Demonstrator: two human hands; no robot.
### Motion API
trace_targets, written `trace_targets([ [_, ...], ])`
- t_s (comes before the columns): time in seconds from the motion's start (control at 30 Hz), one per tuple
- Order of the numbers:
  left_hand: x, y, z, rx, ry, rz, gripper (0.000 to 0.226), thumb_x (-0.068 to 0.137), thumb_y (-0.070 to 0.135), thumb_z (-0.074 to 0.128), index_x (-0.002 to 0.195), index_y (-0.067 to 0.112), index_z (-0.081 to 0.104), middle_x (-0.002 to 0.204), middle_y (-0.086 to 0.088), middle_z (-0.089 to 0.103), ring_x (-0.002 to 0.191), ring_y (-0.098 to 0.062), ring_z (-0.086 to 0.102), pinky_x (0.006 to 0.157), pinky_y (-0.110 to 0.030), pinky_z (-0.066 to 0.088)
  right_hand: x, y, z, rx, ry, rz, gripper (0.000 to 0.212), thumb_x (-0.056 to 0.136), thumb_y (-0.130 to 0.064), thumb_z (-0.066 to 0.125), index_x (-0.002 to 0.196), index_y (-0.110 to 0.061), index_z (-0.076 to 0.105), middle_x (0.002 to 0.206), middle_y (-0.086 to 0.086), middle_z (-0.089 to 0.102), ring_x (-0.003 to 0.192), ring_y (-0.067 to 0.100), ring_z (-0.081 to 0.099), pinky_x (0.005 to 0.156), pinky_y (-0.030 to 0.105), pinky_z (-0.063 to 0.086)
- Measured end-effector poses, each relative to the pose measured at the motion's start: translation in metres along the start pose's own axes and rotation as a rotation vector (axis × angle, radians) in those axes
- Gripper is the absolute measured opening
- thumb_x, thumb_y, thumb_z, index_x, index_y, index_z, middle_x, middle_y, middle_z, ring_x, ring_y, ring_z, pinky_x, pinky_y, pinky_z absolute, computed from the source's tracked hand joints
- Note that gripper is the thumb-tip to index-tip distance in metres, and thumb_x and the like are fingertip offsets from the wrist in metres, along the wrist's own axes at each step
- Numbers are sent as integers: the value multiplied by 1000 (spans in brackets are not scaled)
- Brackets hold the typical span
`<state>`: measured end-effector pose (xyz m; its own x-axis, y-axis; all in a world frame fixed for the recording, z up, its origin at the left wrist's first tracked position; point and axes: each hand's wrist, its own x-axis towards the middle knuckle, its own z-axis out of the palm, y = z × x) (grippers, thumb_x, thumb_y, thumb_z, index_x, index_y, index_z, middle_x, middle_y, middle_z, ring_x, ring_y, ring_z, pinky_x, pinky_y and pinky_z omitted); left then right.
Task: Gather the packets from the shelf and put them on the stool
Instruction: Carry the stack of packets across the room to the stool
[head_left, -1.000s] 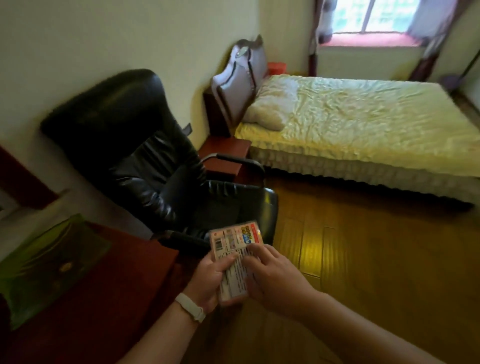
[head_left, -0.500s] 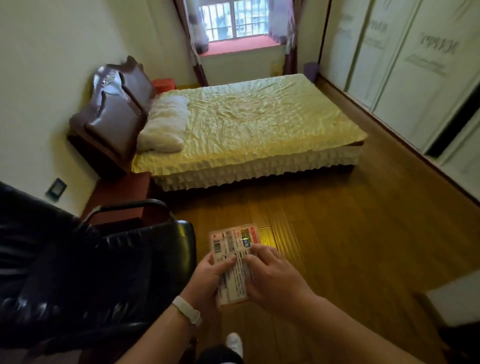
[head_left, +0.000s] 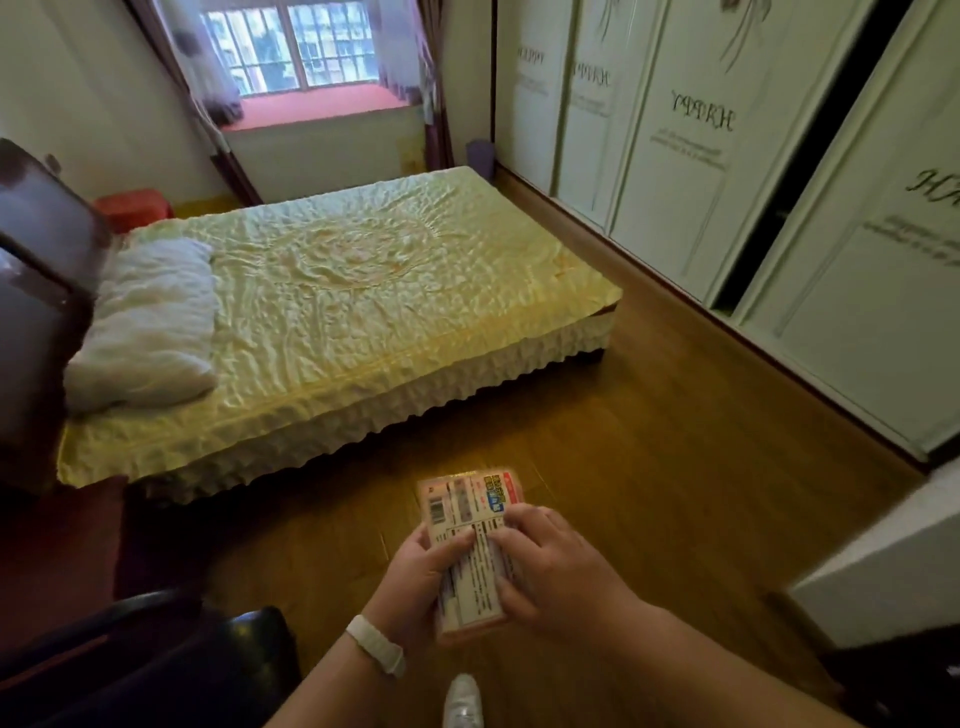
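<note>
My left hand (head_left: 415, 587) and right hand (head_left: 558, 566) clasp the packets (head_left: 470, 525), count unclear, above open floor (head_left: 649, 467); one bed (head_left: 337, 291) far left.

The packets (head_left: 470, 540) are white with black print and a red-orange edge. The bedspread (head_left: 332, 291) is pale yellow, the pillow (head_left: 150, 322) white, the floor (head_left: 649, 467) honey-brown wood, the wristband (head_left: 376, 652) white.
</note>
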<state>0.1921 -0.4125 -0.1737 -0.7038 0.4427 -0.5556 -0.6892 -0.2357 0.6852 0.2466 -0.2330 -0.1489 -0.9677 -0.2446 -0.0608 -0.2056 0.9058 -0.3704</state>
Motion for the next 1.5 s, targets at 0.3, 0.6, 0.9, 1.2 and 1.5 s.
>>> trace_targets([
  [0.3,113,104,25,123,-151,-65,36,93,10,60,128,13,54,121,-27,67,105,-45,68,78,-53,60,99,44,-47,35,103,171,45,92,-46,44,133,-27,40,146,-1,29,134,16,27,106,36,35],
  [0.6,240,148,96,218,-191,-97,37,92,11,61,128,11,55,118,-25,69,104,-43,69,75,-48,60,163,154,-89,55,146,245,48,95,-41,47,139,-22,39,147,-1,28,134,14,24,108,32,31],
  [0.9,382,194,210,295,-178,-92,33,93,12,60,125,8,57,113,-26,71,97,-42,72,71,-47,60,230,304,-157,111,202,272,49,95,-41,48,138,-19,40,146,1,31,131,15,28,107,32,34],
  [1.2,487,230,304,234,-204,-96,34,91,12,61,124,4,59,109,-26,72,91,-39,72,70,-47,60,285,424,-220,82,255,275,46,93,-42,48,133,-18,45,142,2,37,126,15,34,101,31,40],
  [1.5,641,267,350,210,-212,-185,34,91,9,60,124,3,59,110,-28,72,89,-41,73,66,-46,59,381,542,-238,45,146,364,50,94,-44,45,138,-20,40,146,-1,32,130,13,29,105,30,36],
])
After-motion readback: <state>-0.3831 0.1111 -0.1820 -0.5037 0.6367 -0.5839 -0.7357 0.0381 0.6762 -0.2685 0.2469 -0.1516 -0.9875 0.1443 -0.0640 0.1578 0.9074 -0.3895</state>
